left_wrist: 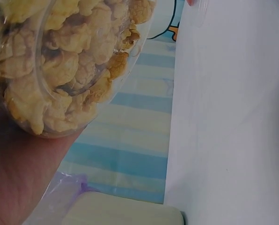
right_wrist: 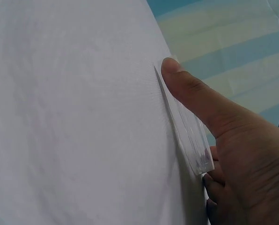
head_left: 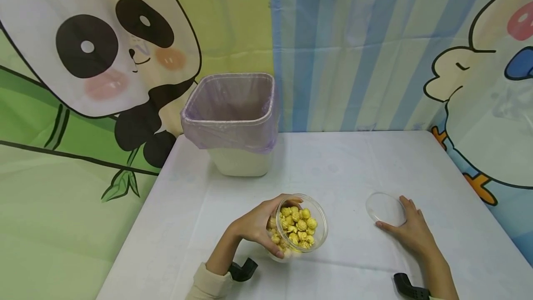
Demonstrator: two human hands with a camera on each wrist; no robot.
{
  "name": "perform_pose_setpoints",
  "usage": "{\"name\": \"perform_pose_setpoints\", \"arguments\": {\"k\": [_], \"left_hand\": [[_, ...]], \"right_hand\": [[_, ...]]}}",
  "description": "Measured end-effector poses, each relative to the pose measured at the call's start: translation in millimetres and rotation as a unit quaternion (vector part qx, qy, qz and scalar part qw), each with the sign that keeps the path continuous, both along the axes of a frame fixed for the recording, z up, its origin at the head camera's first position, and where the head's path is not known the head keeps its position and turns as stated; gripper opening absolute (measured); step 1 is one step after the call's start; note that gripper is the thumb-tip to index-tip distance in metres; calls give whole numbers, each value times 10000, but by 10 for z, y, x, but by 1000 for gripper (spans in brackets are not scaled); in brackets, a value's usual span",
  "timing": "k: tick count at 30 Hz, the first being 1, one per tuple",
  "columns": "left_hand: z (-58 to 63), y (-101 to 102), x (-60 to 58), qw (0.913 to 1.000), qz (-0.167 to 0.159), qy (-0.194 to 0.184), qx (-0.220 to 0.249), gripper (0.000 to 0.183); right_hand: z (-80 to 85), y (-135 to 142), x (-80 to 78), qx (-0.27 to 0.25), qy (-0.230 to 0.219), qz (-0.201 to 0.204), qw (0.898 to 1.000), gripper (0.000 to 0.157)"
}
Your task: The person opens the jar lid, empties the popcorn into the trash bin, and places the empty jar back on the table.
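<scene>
A clear round plastic tub of yellow popcorn is in my left hand, gripped around its side. The tub leans over, its open mouth turned toward the head camera. In the left wrist view, popcorn shows through the tub's wall close up. To the right, my right hand holds a clear round lid by its edge, at or just above the table. The right wrist view shows the thumb on one side of the lid and fingertips at the other, partly hidden.
A bin lined with a purple bag stands at the back left of the white-covered table. Behind the table hangs a printed curtain with a panda and stripes. Each wrist wears a black strap mount.
</scene>
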State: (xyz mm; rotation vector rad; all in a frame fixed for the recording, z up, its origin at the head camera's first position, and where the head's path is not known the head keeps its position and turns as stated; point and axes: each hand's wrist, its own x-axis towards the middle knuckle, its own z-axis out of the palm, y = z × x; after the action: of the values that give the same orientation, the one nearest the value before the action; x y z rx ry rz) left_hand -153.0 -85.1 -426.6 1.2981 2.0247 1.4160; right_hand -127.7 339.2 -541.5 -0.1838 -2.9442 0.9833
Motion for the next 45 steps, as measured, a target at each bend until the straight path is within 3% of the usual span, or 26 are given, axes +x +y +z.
{"name": "perform_pose_setpoints", "arguments": {"k": [15, 21, 25, 29, 38, 41, 45], "left_hand": [[19, -109, -3, 9992, 296, 83, 254, 109], [22, -171, 2, 9987, 446, 49, 253, 109], [17, -189, 7, 9985, 468, 1, 287, 108], [19, -203, 21, 9984, 489, -41, 290, 108], [34, -231, 40, 9983, 459, -38, 360, 107], [51, -233, 46, 9983, 429, -38, 400, 108], [78, -238, 56, 9981, 395, -38, 468, 109]], "right_hand": [[-11, -36, -53, 341, 506, 444, 9971, 118], [70, -86, -95, 56, 431, 329, 9985, 113], [211, -177, -195, -106, 662, 332, 9972, 100], [430, -323, -345, -320, 891, 632, 9935, 88], [916, -876, -779, -679, 1397, 848, 9842, 82], [1089, -1121, -928, -792, 1676, 981, 9778, 76], [1344, -1460, -1116, -1003, 2192, 1295, 9618, 67]]}}
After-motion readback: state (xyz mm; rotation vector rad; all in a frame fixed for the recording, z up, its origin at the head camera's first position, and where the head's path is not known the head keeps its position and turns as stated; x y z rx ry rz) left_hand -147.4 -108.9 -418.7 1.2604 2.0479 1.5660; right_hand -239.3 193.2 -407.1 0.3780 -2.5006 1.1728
